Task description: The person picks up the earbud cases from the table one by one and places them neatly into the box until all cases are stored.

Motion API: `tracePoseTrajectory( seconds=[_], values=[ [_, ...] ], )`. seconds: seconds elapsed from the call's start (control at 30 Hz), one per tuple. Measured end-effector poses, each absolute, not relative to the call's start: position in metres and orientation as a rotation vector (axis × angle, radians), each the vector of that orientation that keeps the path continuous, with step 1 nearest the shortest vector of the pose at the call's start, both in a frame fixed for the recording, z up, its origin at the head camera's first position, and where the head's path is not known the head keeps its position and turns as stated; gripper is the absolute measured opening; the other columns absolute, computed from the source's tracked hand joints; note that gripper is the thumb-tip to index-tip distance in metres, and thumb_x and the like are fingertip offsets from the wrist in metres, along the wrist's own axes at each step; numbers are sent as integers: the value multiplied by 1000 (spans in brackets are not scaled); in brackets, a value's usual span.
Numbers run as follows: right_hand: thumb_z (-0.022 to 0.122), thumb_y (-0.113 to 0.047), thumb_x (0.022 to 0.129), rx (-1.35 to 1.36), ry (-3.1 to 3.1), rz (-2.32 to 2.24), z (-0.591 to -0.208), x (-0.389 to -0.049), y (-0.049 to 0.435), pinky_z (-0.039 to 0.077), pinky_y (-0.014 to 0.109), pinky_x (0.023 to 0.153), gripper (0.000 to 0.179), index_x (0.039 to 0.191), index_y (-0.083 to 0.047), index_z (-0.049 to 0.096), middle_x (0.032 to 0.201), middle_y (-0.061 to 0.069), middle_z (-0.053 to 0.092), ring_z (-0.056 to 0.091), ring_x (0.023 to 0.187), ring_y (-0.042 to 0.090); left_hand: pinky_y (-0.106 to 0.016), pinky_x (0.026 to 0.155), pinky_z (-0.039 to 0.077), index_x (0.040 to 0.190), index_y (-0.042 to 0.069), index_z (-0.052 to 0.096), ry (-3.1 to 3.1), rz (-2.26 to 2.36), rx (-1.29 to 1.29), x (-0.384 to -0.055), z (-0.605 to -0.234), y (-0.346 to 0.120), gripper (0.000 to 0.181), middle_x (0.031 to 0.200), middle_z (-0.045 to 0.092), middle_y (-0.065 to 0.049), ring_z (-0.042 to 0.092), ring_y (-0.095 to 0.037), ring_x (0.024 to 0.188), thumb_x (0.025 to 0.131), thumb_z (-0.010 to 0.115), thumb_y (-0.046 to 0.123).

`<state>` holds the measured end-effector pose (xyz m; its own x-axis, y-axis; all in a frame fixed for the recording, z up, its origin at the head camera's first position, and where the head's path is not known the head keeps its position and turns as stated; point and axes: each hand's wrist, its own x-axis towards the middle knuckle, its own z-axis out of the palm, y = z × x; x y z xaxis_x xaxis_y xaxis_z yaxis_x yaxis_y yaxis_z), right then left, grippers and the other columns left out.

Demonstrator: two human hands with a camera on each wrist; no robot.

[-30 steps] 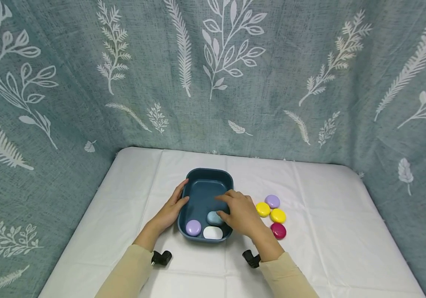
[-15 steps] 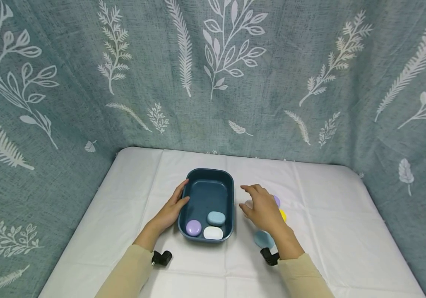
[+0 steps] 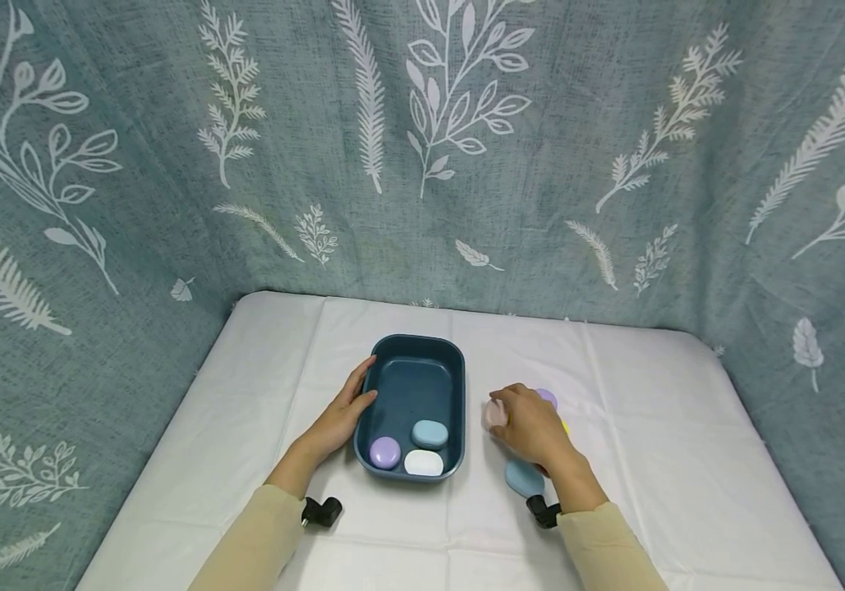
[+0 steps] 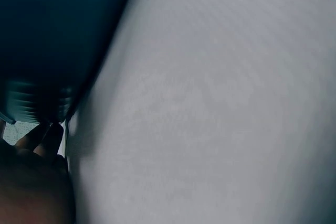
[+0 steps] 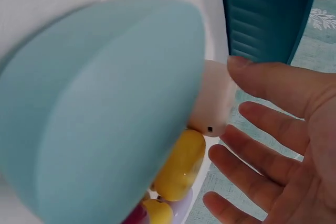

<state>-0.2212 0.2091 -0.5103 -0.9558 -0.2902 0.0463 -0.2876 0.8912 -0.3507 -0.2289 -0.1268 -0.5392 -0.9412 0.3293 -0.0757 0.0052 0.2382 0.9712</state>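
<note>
A dark blue rectangular tray (image 3: 422, 338) holds a light purple round soap (image 3: 385, 452), a white soap (image 3: 424, 463) and a light blue oval soap (image 3: 430, 434) at its near end. My left hand (image 3: 337, 420) rests against the tray's left side, fingers fairly straight; its fingertips also show at the tray wall in the left wrist view. To the right of the tray, my right hand (image 3: 536, 427) has its thumb and fingers about a pale pink soap (image 3: 493, 414), which appears still on the table. In the right wrist view, that pink soap (image 5: 211, 98) stands by the thumb tip.
Another light blue soap (image 3: 522, 478) lies below the right wrist and fills much of the right wrist view. Yellow soaps (image 5: 181, 166), a purple soap (image 3: 548, 398) and a dark red soap (image 5: 137, 215) lie under or beside the right hand. A patterned curtain (image 3: 422, 246) surrounds the white-covered table.
My right hand has left the light blue soap in the tray, moved right across the table and lowered over the pale pink soap. The left hand and the tray stay in place.
</note>
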Motion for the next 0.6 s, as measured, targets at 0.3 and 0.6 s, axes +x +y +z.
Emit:
tracePoseTrajectory(
  seconds=[0.3,0.6],
  values=[
    [78,-20,81,-454,3021,-511,-514,-226,207,49,47,95,49,126,-10,63,127,10,60,59,114,31,-52,121,10,150,48,17,2282,1792,291,-241,-569,-128,55,162,13,12,10,-16,151,104,43,35],
    [78,-22,80,-497,3064,-543,-515,-229,206,53,44,86,49,125,-7,64,122,11,62,64,101,29,-51,121,12,150,48,18,2296,1800,312,-240,-570,-129,55,161,13,13,11,-16,151,103,44,38]
  ],
)
